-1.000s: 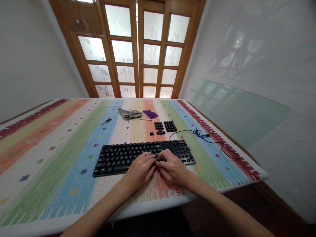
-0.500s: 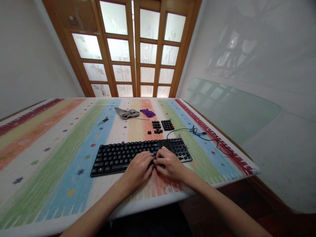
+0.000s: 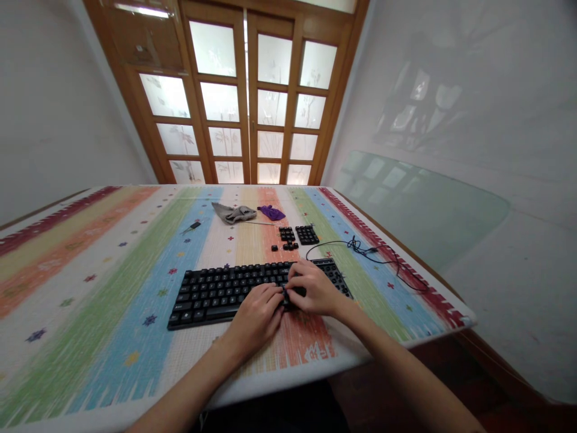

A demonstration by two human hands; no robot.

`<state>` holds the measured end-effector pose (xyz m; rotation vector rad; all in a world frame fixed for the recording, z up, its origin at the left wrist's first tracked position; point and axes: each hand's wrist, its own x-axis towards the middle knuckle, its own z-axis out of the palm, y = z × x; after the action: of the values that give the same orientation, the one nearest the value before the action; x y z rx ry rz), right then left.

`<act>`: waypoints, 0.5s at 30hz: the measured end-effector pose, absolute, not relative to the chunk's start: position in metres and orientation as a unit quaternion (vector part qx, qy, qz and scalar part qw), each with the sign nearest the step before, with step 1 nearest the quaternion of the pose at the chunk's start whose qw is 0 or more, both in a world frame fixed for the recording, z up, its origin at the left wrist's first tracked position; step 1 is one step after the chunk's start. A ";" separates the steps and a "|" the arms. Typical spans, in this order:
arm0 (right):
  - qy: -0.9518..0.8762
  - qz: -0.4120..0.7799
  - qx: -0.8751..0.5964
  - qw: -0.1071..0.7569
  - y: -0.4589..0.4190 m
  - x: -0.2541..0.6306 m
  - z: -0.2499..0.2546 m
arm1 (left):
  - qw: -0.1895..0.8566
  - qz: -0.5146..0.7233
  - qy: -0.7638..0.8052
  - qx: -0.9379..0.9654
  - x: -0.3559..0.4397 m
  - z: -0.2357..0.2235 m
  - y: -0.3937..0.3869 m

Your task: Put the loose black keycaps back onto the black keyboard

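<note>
A black keyboard (image 3: 216,294) lies at a slight angle on the tablecloth in front of me. My left hand (image 3: 259,319) rests at its front edge right of the middle, fingers bent over the keys and thumb low at the edge. Close beside it, my right hand (image 3: 311,288) is over the keys with thumb and fingertips brought together; whatever is in that pinch is hidden. Behind the keyboard, removed black keycaps (image 3: 307,235) lie in small groups, with a single keycap (image 3: 274,248) apart. At the keyboard's right end the keys look stripped of caps.
A grey cloth (image 3: 234,213) and a purple cloth (image 3: 271,212) lie farther back, near a thin rod (image 3: 259,223). A small dark tool (image 3: 195,226) sits left of them. The black cable (image 3: 356,243) trails in loops to the right. A wall (image 3: 496,252) borders the right side.
My right hand has lifted slightly and tilted over the keys, now covering more of the keyboard's right part. The left hand stays nearly in place. The camera view has shifted a little.
</note>
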<state>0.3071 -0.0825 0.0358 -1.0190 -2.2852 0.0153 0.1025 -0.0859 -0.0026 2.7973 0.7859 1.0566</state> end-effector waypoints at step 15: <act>-0.821 -0.029 -0.554 0.135 0.036 0.286 0.034 | -0.056 0.311 0.251 0.915 0.103 -0.017 -0.092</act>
<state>0.2864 0.0358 0.0343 -1.6046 -2.3794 -0.0839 0.1026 -0.0917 -0.0171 2.9813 0.8176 1.0116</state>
